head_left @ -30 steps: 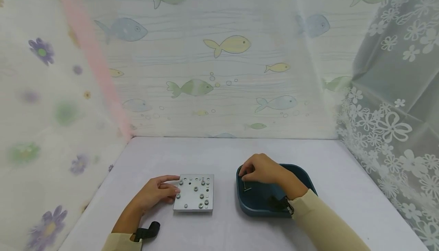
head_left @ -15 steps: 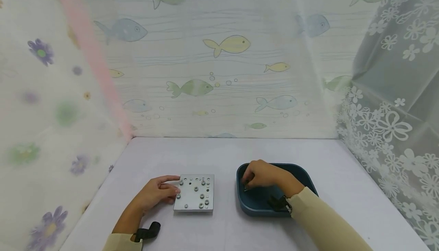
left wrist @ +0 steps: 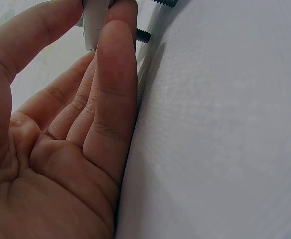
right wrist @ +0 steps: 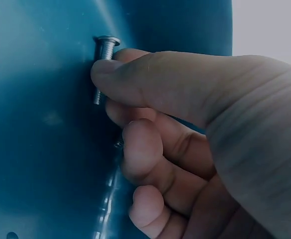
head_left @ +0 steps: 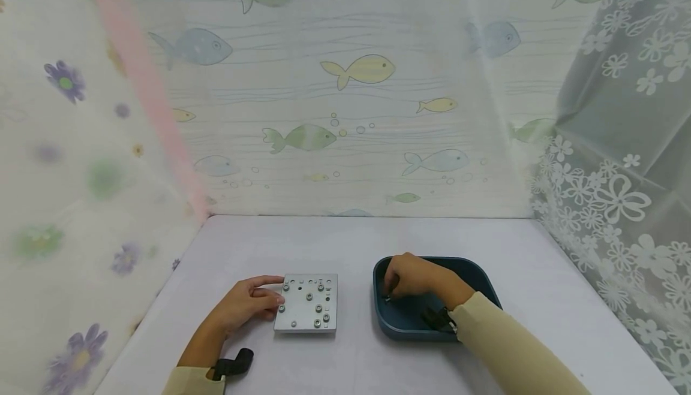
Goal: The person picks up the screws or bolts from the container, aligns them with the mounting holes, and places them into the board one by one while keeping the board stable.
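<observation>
At the left edge of a square silver metal plate point(head_left: 299, 314), my left hand point(head_left: 243, 305) grips it between thumb and fingers. Several socket-head screws point(head_left: 309, 296) stand in the plate's holes. Dark threaded screw ends point(left wrist: 144, 35) stick out beneath the plate in the left wrist view. My right hand point(head_left: 417, 276) reaches down into a dark blue tray point(head_left: 415, 335). There the thumb and index finger pinch a silver screw point(right wrist: 107, 49) around its shank, its flat head pointing up in the right wrist view. A small metal tip point(right wrist: 118, 144) shows behind the other curled fingers, mostly hidden.
White cloth point(head_left: 353, 245) covers the table. A patterned curtain point(head_left: 345, 173) hangs behind it, with further curtains to the left and right. Black camera straps are on both wrists, the right one point(head_left: 438, 319) over the tray.
My right hand has lowered into the tray and drawn slightly right, its fingers closing around a screw. The left hand and plate have stayed in place.
</observation>
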`<control>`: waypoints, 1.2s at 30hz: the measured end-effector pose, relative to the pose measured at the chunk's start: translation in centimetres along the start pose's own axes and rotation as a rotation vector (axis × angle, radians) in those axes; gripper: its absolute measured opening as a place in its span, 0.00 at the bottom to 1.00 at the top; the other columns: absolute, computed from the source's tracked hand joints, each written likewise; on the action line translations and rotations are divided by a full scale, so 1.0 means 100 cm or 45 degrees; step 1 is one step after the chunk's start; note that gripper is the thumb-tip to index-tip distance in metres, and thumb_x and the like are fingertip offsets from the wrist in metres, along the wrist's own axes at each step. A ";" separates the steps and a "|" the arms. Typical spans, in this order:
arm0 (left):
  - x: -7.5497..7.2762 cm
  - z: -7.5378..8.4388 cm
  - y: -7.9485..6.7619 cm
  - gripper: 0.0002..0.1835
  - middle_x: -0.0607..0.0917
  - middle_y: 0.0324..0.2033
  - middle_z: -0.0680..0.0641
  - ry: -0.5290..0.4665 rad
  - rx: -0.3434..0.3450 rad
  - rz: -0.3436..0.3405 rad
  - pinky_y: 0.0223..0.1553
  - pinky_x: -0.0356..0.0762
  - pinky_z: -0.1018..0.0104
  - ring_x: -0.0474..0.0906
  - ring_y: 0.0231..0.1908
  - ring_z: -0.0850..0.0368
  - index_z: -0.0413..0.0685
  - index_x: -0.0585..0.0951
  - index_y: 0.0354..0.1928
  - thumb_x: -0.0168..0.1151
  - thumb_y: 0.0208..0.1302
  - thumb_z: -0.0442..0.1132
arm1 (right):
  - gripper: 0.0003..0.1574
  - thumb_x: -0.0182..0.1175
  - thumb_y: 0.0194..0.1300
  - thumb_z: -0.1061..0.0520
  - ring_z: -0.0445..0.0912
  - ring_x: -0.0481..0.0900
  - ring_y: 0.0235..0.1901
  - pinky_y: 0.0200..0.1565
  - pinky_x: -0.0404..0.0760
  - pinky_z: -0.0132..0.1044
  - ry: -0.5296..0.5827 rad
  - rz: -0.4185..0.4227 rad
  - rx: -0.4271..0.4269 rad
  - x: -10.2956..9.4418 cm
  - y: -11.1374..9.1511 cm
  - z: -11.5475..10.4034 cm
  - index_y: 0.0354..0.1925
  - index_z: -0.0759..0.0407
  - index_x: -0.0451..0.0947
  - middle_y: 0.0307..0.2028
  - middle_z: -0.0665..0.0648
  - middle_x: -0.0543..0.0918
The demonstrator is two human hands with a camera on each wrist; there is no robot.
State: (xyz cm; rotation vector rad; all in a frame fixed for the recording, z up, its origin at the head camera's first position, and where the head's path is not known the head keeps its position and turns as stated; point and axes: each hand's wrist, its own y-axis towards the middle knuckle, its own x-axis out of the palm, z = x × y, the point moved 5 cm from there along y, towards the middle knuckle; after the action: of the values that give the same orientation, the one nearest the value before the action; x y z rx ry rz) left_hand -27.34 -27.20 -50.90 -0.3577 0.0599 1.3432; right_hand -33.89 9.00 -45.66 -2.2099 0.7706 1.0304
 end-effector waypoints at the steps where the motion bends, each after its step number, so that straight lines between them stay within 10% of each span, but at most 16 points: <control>1: 0.000 0.000 0.000 0.38 0.92 0.42 0.44 0.002 0.001 0.002 0.38 0.88 0.61 0.87 0.34 0.51 0.41 0.73 0.72 0.76 0.61 0.44 | 0.10 0.74 0.60 0.64 0.38 0.84 0.35 0.42 0.87 0.38 -0.001 0.001 0.000 0.000 0.000 0.000 0.35 0.47 0.91 0.33 0.43 0.88; 36: 0.000 0.000 -0.001 0.38 0.92 0.42 0.44 0.006 -0.009 0.009 0.38 0.88 0.61 0.87 0.34 0.52 0.42 0.74 0.71 0.76 0.61 0.44 | 0.08 0.75 0.59 0.63 0.39 0.81 0.29 0.35 0.86 0.35 -0.201 -0.001 0.051 0.003 0.007 -0.009 0.30 0.49 0.90 0.28 0.43 0.86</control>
State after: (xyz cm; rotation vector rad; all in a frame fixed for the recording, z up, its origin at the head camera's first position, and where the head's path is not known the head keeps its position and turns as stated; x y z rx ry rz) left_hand -27.27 -27.17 -50.88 -0.3669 0.0604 1.3499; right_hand -33.79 7.85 -45.56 -2.0668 0.7128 1.1630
